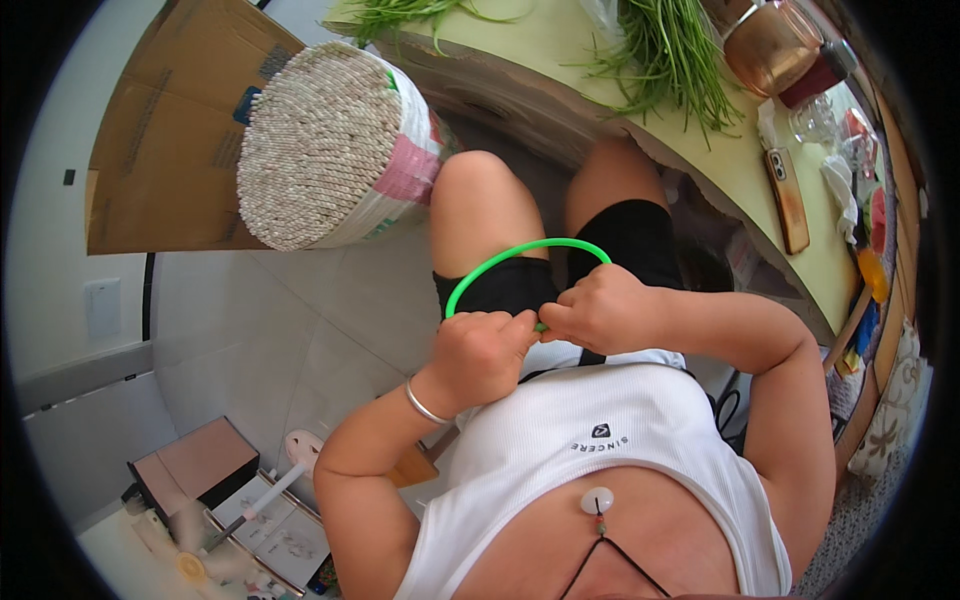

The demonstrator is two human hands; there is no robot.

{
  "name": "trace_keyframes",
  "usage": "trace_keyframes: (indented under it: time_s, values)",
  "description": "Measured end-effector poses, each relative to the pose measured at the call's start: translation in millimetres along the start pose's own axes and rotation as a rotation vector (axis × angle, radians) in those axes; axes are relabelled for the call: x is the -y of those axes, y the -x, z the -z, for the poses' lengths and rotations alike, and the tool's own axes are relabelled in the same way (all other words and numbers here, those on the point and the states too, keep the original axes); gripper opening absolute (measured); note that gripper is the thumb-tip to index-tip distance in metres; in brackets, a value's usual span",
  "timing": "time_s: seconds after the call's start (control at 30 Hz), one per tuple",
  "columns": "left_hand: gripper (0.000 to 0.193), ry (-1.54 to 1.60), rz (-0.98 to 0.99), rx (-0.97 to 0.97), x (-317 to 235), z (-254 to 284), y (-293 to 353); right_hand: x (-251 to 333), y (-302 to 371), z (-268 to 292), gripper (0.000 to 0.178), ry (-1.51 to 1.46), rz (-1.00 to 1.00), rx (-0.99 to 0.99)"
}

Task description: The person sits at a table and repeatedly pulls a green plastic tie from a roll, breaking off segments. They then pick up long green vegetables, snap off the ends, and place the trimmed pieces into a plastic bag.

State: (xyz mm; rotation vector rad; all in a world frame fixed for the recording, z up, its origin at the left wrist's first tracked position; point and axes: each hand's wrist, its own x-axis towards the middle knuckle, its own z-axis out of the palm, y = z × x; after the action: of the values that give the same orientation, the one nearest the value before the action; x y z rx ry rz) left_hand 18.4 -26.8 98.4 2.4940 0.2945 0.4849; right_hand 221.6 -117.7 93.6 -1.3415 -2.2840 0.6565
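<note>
A bright green, thin flexible tube (pixel 548 242) is bent into a loop in front of my waist, over my black shorts. My left hand (pixel 478 352) has its fingers closed around the near left side of it. Opposite, my right hand (pixel 606 308) grips the loop's near right side, thumb and fingers pinched together. Both hands meet at the near edge, where a short bit of green shows between them. Whether the tube's two ends join there is hidden by my fingers. A silver bangle (pixel 425 402) sits on my left wrist.
A big round bundle of pale thin sticks (pixel 318 150) stands left of my knees, before a cardboard sheet (pixel 165 140). On the pale green table (pixel 540 75) are long green stalks (pixel 670 65), a phone (pixel 787 200) and a copper-coloured vessel (pixel 768 50). Boxes (pixel 205 460) lie at lower left.
</note>
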Motion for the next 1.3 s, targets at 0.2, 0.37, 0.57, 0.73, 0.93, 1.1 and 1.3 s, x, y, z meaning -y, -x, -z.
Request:
trace_keyframes:
  time_s: [0.2,0.37,0.57,0.73,0.93,1.1,1.3]
  values:
    - [0.016,0.062,-0.027,-0.113,7,12,-6,-10,-13,15,0.024,0.029,0.147,-0.204]
    - [0.020,0.034,-0.064,-0.105,8,14,-6,-11,-12,15,0.026,0.021,0.140,-0.169]
    - [0.022,-0.004,-0.092,-0.123,17,6,-3,-10,-18,11,0.025,0.031,0.126,-0.152]
    - [0.020,0.043,-0.087,-0.168,17,10,-6,-10,-23,20,0.023,0.040,0.041,-0.063]
    - [0.015,-0.329,-0.071,-0.349,3,116,-19,-61,-71,66,0.027,-0.586,-0.164,-0.708]
    - [0.025,-1.041,0.061,-0.790,59,317,-61,-126,-111,48,0.018,-0.555,-0.468,-0.612]
    - [0.044,-1.423,0.310,-0.901,90,419,-51,-136,-220,41,0.019,-0.337,-0.440,-0.687]
